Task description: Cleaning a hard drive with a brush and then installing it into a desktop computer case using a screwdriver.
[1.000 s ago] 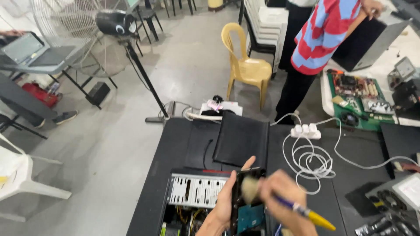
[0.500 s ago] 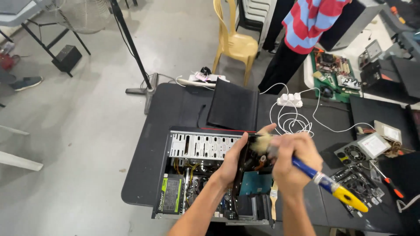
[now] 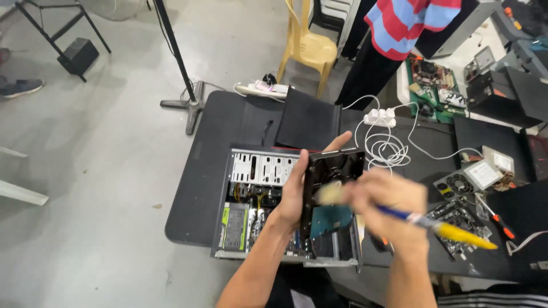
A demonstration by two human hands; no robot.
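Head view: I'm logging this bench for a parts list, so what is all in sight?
Fan: one, black, upright in the left hand, over the case.
Brush: one, blue and yellow handle, in the right hand, bristles at the fan.
Case: one, open, grey, on the black table.
Panel: one, black, behind the case.
Power strip: one, white, with coiled cable.
Power supply: one, grey, table's right.
Chair: one, yellow, on the floor.
Person: one, striped shirt, beyond the table.
Left hand: grip on the fan.
Right hand: blurred, grip on the brush.
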